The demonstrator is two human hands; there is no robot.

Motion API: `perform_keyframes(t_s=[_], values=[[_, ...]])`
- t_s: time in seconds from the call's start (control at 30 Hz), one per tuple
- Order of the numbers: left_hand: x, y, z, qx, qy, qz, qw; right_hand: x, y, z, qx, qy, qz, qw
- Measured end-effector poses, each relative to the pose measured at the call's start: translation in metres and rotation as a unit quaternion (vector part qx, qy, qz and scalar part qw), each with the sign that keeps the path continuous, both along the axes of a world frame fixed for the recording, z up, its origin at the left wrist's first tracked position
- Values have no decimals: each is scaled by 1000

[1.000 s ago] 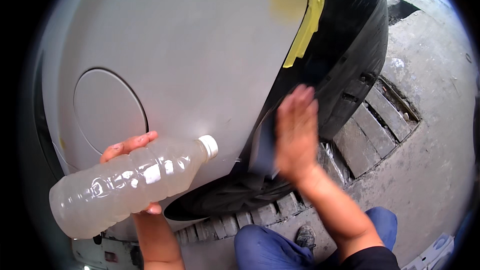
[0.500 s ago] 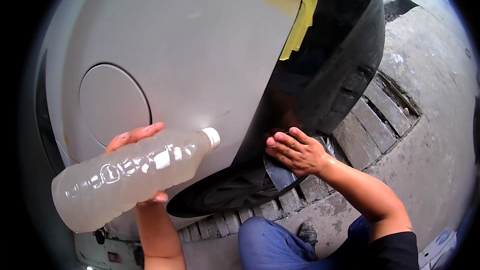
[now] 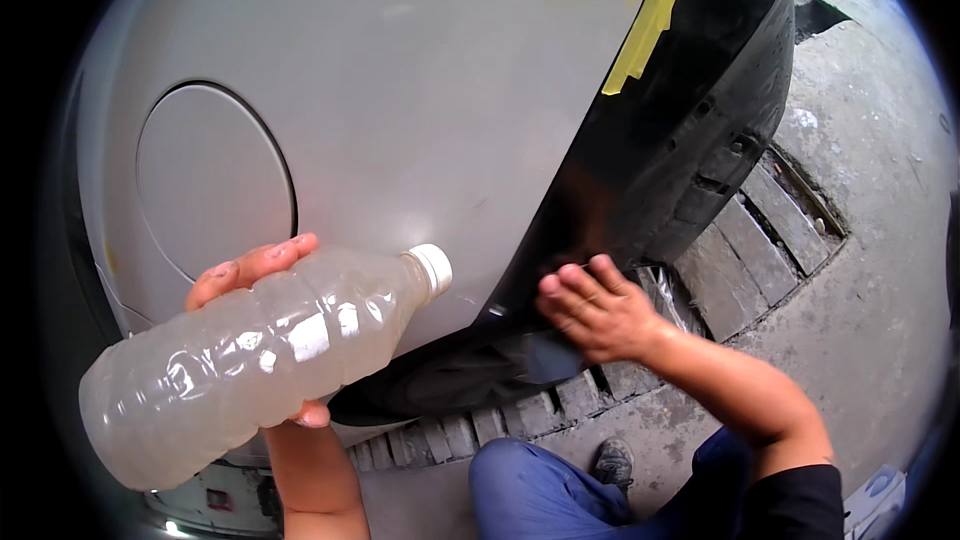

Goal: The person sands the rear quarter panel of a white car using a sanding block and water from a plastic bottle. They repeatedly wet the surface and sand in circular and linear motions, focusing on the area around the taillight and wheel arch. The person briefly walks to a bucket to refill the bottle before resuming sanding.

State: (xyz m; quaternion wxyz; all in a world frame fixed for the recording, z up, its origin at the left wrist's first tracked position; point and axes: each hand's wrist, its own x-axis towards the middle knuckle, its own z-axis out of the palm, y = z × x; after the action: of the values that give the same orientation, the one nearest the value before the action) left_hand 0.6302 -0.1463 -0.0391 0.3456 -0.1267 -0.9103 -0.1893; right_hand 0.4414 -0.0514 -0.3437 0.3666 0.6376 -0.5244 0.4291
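A large clear plastic bottle (image 3: 250, 350) of cloudy liquid lies tilted across my left hand (image 3: 255, 270), which is wrapped round its middle. Its white cap (image 3: 432, 272) points up and to the right, toward the grey car panel (image 3: 420, 120). My right hand (image 3: 595, 315) lies flat, fingers stretched, at the lower part of the glossy black bumper (image 3: 600, 175). Below that palm shows a blurred dark grey sheet-like piece (image 3: 552, 358); whether the hand grips it is hidden.
Yellow masking tape (image 3: 648, 25) runs along the panel's edge beside the bumper. A round fuel flap (image 3: 215, 175) is at left. Below the bumper sits a wheel (image 3: 455, 380). A slatted grate (image 3: 735, 275) crosses the concrete floor (image 3: 870, 200).
The bottle has moved slightly left and nearer in my left hand. My right hand has shifted a little downward along the bumper. The view has moved a little, too.
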Motion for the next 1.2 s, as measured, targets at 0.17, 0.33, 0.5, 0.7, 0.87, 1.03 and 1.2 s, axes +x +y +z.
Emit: perform_keyframes(t_s=[0.17,0.33,0.5,0.7,0.87,1.03,1.2], values=[[-5,-4,-5,-19,-1,-15,1000,41,-12,52,5,52,-20,998],[-10,3,-3,-39,5,0,999,-45,9,13,12,-57,-17,998],[-9,1,-1,-61,22,16,998,1,-14,80,-49,-248,-19,967],[-11,-4,-4,-36,-1,-26,999,40,7,41,7,-113,16,993],[-1,2,-2,-23,27,6,999,22,-22,106,-95,-311,-33,945],[-14,1,-9,-37,38,-8,999,58,-5,45,-42,-223,-44,973],[-29,16,-3,-89,39,-4,995,3,-17,111,-85,-337,-61,936]])
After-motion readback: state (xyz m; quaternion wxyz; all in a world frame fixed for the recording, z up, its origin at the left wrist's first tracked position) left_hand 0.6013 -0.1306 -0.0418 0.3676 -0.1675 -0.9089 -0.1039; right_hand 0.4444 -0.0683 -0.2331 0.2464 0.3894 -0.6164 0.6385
